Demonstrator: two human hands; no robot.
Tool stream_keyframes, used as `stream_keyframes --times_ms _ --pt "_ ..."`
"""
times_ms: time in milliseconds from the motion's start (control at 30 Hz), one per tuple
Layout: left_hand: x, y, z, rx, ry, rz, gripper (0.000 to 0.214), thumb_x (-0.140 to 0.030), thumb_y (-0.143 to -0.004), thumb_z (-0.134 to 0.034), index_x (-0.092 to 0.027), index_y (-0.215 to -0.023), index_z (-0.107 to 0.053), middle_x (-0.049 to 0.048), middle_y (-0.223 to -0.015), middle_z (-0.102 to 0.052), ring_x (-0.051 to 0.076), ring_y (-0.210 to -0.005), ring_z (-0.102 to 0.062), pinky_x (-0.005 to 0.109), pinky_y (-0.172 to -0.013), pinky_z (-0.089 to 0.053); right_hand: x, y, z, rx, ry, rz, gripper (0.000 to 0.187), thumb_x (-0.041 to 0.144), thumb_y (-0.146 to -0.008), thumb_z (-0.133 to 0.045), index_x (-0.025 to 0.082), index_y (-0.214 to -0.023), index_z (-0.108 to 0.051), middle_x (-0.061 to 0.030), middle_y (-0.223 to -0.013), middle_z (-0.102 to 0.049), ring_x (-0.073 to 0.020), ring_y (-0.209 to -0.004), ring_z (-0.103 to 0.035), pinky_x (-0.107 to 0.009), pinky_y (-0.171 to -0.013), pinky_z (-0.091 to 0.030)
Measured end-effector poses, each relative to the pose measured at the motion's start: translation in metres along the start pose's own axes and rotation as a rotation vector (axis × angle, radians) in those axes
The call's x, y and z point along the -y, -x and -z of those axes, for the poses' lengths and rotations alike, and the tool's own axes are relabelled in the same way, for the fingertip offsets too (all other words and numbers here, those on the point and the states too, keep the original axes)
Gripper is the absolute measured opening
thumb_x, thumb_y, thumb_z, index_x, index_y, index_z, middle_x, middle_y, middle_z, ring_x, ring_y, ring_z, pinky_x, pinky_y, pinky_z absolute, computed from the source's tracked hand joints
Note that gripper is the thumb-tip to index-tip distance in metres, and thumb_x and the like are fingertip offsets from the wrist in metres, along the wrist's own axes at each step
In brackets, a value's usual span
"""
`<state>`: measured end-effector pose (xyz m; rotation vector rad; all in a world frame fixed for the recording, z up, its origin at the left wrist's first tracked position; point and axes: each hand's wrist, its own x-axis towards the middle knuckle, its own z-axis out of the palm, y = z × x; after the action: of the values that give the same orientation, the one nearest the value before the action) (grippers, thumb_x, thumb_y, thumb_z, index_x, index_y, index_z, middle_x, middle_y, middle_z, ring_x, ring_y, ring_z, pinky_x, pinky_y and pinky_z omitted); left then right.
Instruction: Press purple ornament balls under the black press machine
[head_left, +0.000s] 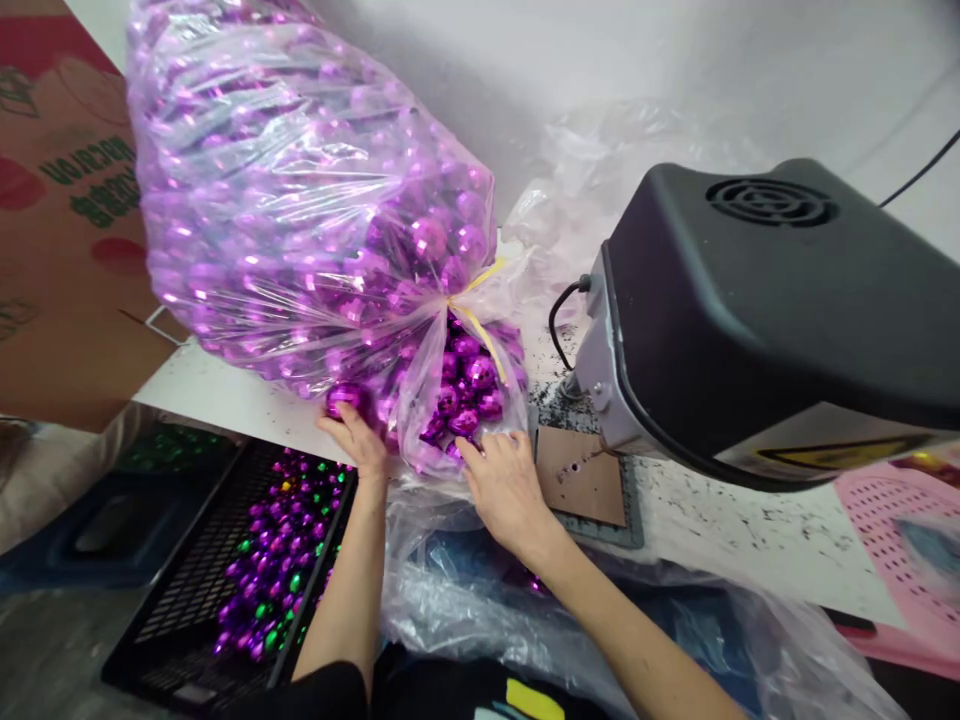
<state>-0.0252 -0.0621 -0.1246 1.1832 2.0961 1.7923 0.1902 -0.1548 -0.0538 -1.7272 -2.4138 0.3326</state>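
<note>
Black machine (750, 300) stands near; beside the bag (292, 200), left hand (360, 440) has fingers closed round a purple ball (347, 398). Right hand (510, 485) bends at the bag's opening, grip unclear; gentle handling should prevent spilling.

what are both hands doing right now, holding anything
Left hand: closed on a purple ball.
Right hand: fingers curled at the plastic bag's mouth; grip can't be told.

Black top (431, 685), dark sleeve (330, 692) ending short at left elbow. Yellow block (534, 699), pale shape (491, 714) on front. Hands (360, 440) (506, 485) ungloved; forearms (349, 580) (634, 635) bare.
</note>
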Motion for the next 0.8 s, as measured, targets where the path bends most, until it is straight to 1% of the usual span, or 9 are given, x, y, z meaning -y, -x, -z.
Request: stream_keyframes --times_ms 167,300,400,433,467,533,600,700,800 --pt "-0.007 0.013 0.0 0.152 -0.118 -0.1 0.067 -0.059 -0.093 -0.05 -0.009 -0.136 -0.039 0.0243 -0.136 -0.05 0.034 -0.129 -0.052 0.049 -0.113 -0.039 0.004 -0.005 -0.015 -0.014 -0.034 0.036 0.044 0.031 -0.096 -0.05 0.022 -0.139 -0.049 -0.0061 -0.117 -0.058 -0.0174 -0.112 -0.056 -0.05 -0.112 -0.044" --pt "-0.025 -0.006 0.018 0.161 -0.146 -0.057 0.057 -0.058 -0.098 -0.042 -0.011 -0.13 -0.044 0.0204 -0.125 -0.058 0.032 -0.12 -0.058 0.049 -0.107 -0.045 0.004 0.0 -0.015 -0.042 -0.073 0.052 0.045 0.028 -0.096 -0.048 0.022 -0.141 -0.047 -0.0063 -0.116 -0.058 -0.0169 -0.109 -0.056 -0.049 -0.11 -0.044" --pt "-0.057 0.004 0.03 0.116 -0.103 -0.143 0.056 -0.059 -0.1 -0.037 -0.015 -0.134 -0.043 0.0175 -0.128 -0.055 0.029 -0.12 -0.057 0.047 -0.108 -0.044 0.006 0.007 -0.008 -0.08 -0.11 0.043 0.048 0.014 -0.093 -0.046 0.021 -0.14 -0.05 -0.0092 -0.121 -0.058 -0.0189 -0.115 -0.054 -0.049 -0.112 -0.042" --pt "-0.072 0.012 0.03 0.168 -0.077 -0.24 0.056 -0.059 -0.1 -0.037 -0.015 -0.135 -0.043 0.0168 -0.129 -0.055 0.028 -0.119 -0.057 0.046 -0.108 -0.045 0.007 0.007 -0.005 -0.096 -0.125 0.045 0.047 0.011 -0.091 -0.045 0.02 -0.137 -0.053 -0.0094 -0.123 -0.058 -0.0192 -0.117 -0.054 -0.049 -0.113 -0.041" --pt "-0.086 0.02 0.029 0.309 -0.045 -0.362 0.056 -0.059 -0.099 -0.037 -0.016 -0.135 -0.044 0.0159 -0.129 -0.055 0.028 -0.118 -0.058 0.044 -0.106 -0.047 0.007 0.006 -0.002 -0.114 -0.141 0.046 0.044 0.011 -0.091 -0.046 0.02 -0.133 -0.055 -0.0091 -0.124 -0.058 -0.019 -0.119 -0.053 -0.048 -0.114 -0.041" --pt "-0.114 0.028 0.021 0.74 -0.043 -0.607 0.055 -0.059 -0.098 -0.042 -0.017 -0.132 -0.047 0.0146 -0.128 -0.058 0.029 -0.123 -0.056 0.043 -0.11 -0.045 0.005 -0.004 0.003 -0.159 -0.175 0.025 0.036 0.017 -0.093 -0.049 0.018 -0.129 -0.057 -0.0079 -0.125 -0.058 -0.0182 -0.12 -0.053 -0.046 -0.112 -0.045" --pt "-0.133 0.025 0.011 0.956 -0.111 -0.735 0.049 -0.053 -0.101 -0.039 -0.015 -0.13 -0.049 0.0145 -0.127 -0.061 0.028 -0.125 -0.057 0.047 -0.118 -0.036 -0.001 -0.019 0.005 -0.217 -0.207 -0.048 0.036 0.029 -0.095 -0.053 0.017 -0.129 -0.055 -0.0079 -0.125 -0.058 -0.0177 -0.12 -0.054 -0.043 -0.107 -0.049" --pt "-0.143 0.003 0.003 0.959 -0.312 -0.757 0.043 -0.048 -0.102 -0.039 -0.013 -0.125 -0.051 0.0136 -0.118 -0.065 0.029 -0.115 -0.061 0.054 -0.12 -0.029 -0.012 -0.041 0.004 -0.312 -0.247 -0.209 0.041 0.039 -0.094 -0.056 0.015 -0.126 -0.055 -0.0097 -0.126 -0.056 -0.0193 -0.121 -0.054 -0.044 -0.105 -0.052" --pt "-0.138 -0.014 0.007 0.96 -0.422 -0.67 0.042 -0.05 -0.101 -0.045 -0.014 -0.12 -0.053 0.0122 -0.11 -0.068 0.03 -0.109 -0.063 0.051 -0.111 -0.04 -0.02 -0.048 0.0 -0.38 -0.296 -0.283 0.044 0.039 -0.094 -0.056 0.015 -0.132 -0.052 -0.0106 -0.13 -0.054 -0.0211 -0.125 -0.053 -0.047 -0.108 -0.05"
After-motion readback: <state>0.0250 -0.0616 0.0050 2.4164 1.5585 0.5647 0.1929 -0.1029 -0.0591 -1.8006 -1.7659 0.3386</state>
